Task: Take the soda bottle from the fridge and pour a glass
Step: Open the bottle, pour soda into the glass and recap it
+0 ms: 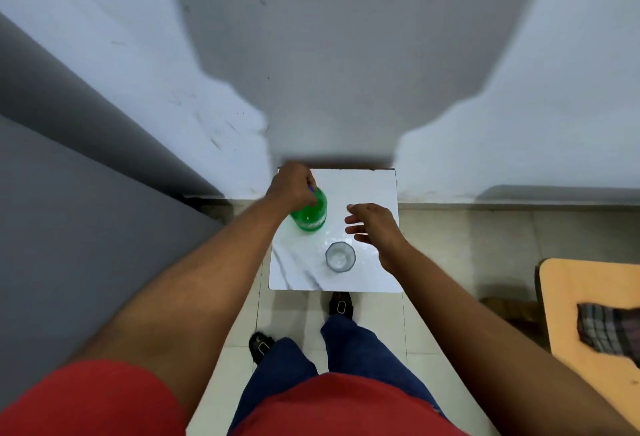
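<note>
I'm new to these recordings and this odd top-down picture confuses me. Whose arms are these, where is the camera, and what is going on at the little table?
There is no machine: a person wears a wide-angle camera on the head, looking down past their own arms, legs and shoes. The left hand grips the top of a green soda bottle standing on a small white marble-look table against the wall. The right hand hovers over the table with relaxed fingers, holding nothing. An empty-looking clear glass stands on the table, nearer the person. Nothing looks poured yet.
</note>
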